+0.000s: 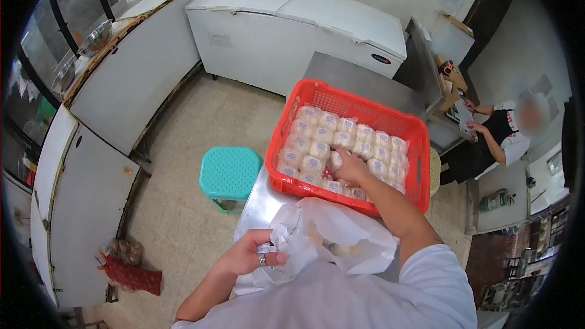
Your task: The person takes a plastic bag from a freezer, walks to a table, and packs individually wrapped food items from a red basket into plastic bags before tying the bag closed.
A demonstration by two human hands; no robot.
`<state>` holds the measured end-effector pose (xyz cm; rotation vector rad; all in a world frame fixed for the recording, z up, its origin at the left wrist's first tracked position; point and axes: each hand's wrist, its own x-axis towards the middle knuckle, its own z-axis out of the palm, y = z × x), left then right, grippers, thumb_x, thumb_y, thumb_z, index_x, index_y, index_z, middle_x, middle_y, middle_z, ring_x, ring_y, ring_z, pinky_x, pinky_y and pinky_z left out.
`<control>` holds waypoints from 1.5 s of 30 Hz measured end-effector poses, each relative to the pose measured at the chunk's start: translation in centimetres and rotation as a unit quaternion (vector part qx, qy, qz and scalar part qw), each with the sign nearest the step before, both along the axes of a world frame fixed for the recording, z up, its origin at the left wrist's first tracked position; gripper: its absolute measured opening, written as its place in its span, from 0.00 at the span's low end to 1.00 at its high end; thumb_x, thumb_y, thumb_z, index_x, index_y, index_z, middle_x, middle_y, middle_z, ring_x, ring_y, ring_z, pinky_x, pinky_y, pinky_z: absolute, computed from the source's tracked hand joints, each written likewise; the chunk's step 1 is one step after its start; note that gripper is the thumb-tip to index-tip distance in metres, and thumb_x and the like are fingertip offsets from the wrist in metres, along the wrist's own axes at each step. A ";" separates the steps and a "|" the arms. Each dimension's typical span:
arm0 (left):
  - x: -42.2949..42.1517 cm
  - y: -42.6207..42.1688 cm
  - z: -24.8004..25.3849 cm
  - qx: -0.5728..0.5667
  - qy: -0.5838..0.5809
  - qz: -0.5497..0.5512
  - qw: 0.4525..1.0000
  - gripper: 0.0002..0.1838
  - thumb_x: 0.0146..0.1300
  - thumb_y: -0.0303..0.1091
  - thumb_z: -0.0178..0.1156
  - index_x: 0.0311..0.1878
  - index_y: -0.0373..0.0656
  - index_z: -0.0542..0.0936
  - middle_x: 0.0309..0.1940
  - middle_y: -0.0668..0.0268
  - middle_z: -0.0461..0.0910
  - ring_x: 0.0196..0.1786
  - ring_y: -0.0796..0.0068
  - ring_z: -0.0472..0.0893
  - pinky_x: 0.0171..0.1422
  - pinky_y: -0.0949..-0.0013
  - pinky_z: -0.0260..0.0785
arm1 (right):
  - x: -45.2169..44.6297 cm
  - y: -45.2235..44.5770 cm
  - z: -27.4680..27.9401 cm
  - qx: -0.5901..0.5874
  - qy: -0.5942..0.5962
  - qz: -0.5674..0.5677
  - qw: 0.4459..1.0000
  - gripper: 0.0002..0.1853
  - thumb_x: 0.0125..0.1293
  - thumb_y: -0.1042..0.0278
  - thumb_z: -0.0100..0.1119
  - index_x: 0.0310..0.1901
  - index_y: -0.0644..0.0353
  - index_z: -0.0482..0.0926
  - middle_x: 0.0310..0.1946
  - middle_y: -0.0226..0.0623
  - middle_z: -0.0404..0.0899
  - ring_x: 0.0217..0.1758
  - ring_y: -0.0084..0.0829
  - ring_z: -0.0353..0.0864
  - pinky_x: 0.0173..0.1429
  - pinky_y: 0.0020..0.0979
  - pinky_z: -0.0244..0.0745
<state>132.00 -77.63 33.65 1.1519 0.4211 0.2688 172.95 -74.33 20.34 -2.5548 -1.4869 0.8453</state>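
Beyond both hands, a pale speckled floor (177, 122) runs to a long white chest freezer (286, 42) along the wall. Farther out past the left hand, a white-panelled counter (137, 79) bends round the room; beyond the right hand, a person in a dark apron (487, 146) stands at a side desk. Beneath the hands' working area lies a metal table (256, 210), bearing a red plastic crate (419, 170) just ahead of the left hand and around the right. Left of the crate sits a turquoise stool (230, 173). Nearer the body, the left hand (253, 253), ringed, pinches the edge of a white plastic bag (359, 225) between thumb and fingers. Within the crate, the right hand (350, 167) reaches down among rows of wrapped white packs (312, 164), fingers at one pack; whether they grip it, I cannot tell. Past the crate, the freezer's dark oval badge (381, 59) is too small to read, as are the bluish printed labels on the packs around the right hand.
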 end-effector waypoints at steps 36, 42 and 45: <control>-1.3 -4.1 2.3 -0.175 -0.088 0.084 0.977 0.32 0.57 0.57 0.71 0.52 0.37 0.81 0.30 0.67 0.76 0.33 0.78 0.74 0.37 0.74 0.62 | 1.1 -4.3 13.1 0.181 0.087 0.033 0.979 0.30 0.62 0.59 0.73 0.63 0.66 0.79 0.52 0.49 0.86 0.54 0.38 0.86 0.61 0.38 0.79; -1.7 -4.9 1.5 -0.164 -0.082 0.100 0.978 0.32 0.56 0.58 0.71 0.51 0.39 0.81 0.30 0.68 0.76 0.34 0.78 0.73 0.38 0.74 0.61 | 4.0 2.0 2.7 0.097 -0.121 0.089 0.984 0.52 0.52 0.50 0.78 0.76 0.59 0.63 0.68 0.58 0.71 0.71 0.55 0.71 0.74 0.53 0.67; -1.8 -5.0 1.6 -0.182 -0.077 0.134 0.971 0.31 0.56 0.58 0.71 0.49 0.39 0.81 0.30 0.68 0.75 0.34 0.78 0.73 0.39 0.73 0.61 | 2.1 2.1 1.6 0.060 -0.133 0.096 0.985 0.55 0.49 0.49 0.79 0.77 0.55 0.61 0.73 0.57 0.62 0.75 0.59 0.65 0.76 0.57 0.64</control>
